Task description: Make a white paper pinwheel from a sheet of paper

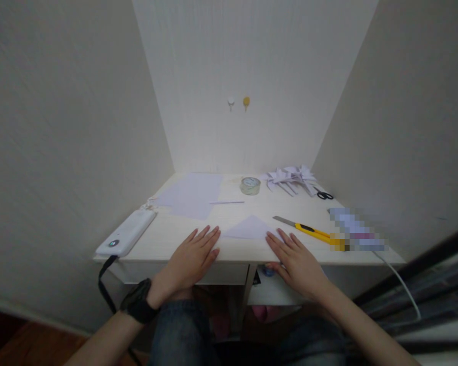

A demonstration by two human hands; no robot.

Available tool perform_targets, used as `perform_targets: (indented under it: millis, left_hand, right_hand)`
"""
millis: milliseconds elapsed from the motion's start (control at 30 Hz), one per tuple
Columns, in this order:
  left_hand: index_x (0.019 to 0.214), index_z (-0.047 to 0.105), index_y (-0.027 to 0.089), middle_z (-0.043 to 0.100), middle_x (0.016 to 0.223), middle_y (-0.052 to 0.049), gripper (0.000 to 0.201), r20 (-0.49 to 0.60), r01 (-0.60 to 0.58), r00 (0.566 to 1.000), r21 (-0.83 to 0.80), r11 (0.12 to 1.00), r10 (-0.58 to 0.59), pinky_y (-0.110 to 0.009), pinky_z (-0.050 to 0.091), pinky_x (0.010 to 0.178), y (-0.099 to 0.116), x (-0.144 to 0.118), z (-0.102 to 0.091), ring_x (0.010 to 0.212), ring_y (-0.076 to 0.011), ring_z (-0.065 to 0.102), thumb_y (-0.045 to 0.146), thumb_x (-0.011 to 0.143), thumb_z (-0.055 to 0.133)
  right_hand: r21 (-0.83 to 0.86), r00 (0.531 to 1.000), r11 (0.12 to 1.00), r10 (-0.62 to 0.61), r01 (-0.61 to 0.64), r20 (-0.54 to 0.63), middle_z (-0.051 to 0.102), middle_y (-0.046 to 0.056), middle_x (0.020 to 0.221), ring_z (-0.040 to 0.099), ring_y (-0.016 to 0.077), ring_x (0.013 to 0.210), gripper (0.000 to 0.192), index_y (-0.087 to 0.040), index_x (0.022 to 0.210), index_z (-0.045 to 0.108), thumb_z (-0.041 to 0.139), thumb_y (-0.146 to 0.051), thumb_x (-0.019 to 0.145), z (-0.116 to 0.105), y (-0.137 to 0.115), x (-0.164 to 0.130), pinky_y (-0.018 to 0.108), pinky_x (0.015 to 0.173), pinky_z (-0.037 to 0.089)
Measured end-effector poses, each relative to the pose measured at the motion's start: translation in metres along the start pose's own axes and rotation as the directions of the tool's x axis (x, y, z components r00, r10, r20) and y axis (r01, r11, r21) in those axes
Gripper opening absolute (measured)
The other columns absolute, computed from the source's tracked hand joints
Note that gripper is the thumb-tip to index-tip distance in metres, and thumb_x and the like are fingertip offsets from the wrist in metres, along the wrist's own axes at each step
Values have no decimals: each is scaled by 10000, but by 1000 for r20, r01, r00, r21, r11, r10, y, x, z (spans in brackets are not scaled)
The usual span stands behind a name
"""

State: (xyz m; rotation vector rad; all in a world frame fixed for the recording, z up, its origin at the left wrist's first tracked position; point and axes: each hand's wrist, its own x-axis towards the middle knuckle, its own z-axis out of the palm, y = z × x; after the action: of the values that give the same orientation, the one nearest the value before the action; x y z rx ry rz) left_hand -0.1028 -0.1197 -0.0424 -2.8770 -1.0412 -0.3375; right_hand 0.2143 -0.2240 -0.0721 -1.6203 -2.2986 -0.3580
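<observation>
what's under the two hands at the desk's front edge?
Both the left hand and right hand lie flat on a folded white paper on the desk. The paper's peak shows between them; its outer corners are covered.

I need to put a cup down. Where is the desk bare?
Bare: between the tape roll and the utility knife, and between the white device and the left hand. Crowded: the back right, with folded paper pieces and scissors.

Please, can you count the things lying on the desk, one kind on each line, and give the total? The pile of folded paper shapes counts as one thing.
Flat paper sheets: 1
Folded paper triangle: 1
Pile of folded paper shapes: 1
Tape roll: 1
Utility knife: 1
Scissors: 1
White device: 1
Thin stick: 1
Total: 8
</observation>
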Motion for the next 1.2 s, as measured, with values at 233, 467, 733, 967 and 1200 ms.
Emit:
perform_targets:
  millis: [233,467,733,967,1200]
  left_hand:
    - [1501,367,92,365,1570,-140,551,-161,-58,985,24,998,61,-461,276,1197,41,21,3,1473,-257,304,349,1016,316]
    - [1459,448,181,451,1530,-55,488,-122,-140,983,-3,990,139,-482,321,1178,75,44,15,1436,-243,379,364,1024,323]
    - [1459,454,168,462,1517,-65,483,-74,-130,989,-27,991,128,-505,337,1167,63,36,11,1418,-268,407,339,1030,312]
    - [1388,538,141,487,1495,-130,580,-70,-112,992,-41,993,109,-445,347,1163,41,54,-10,1401,-295,426,527,958,485]
    - [1484,424,167,293,1598,-184,1043,17,-93,995,-135,986,97,-466,302,1175,28,101,-7,1453,-360,320,762,668,682]
  right_hand:
    - [33,998,999,24,-26,60,407,94,1555,310,313,1468,582,-177,1514,380,458,-411,987,-6,-3,3,565,1177,288]
    - [79,997,996,22,-28,80,417,103,1545,326,308,1462,595,-194,1514,380,491,-414,973,-7,-3,5,596,1172,275]
    - [-18,998,998,68,-68,-19,503,84,1493,357,353,1439,514,-214,1436,506,470,-452,982,-9,15,-23,611,1143,315]
    - [-135,943,949,251,-284,-219,628,153,1346,458,369,1353,456,-121,1282,630,463,-406,968,-23,64,-20,525,1107,384]
    - [-101,906,900,420,-424,-58,680,213,1146,621,345,1052,493,-81,1233,654,481,-444,948,-21,91,-1,461,913,487]
